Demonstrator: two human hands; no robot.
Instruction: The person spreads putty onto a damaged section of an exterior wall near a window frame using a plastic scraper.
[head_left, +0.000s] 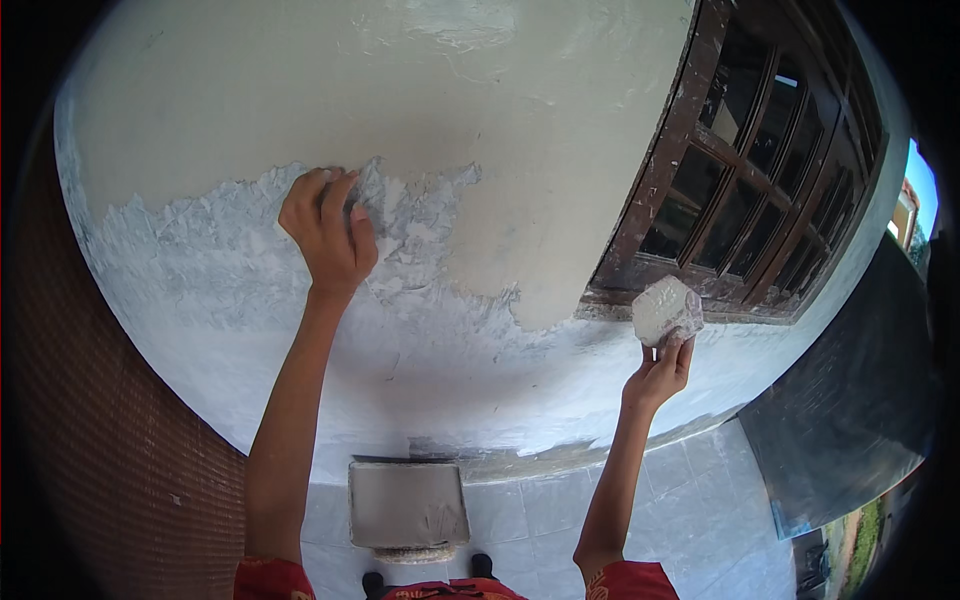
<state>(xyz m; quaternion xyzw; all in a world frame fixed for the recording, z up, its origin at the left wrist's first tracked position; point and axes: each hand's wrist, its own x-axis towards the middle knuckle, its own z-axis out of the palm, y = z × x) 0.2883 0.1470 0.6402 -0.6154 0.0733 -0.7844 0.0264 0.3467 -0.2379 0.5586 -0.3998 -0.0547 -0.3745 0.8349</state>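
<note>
From the head view, the work in hand looks like spreading white filler over the wall [250, 80]: the left hand [325, 230] presses against it at the ragged upper edge of the white coat [200, 270], fingers [340, 190] curled shut around something too hidden to make out. The right hand [660, 375] pinches a filler-laden flat board [667, 310] from below, just beside the window frame [655, 190]. Continuing seems to call for firm, even pressure. A grey tray [405, 503] sits on the floor.
</note>
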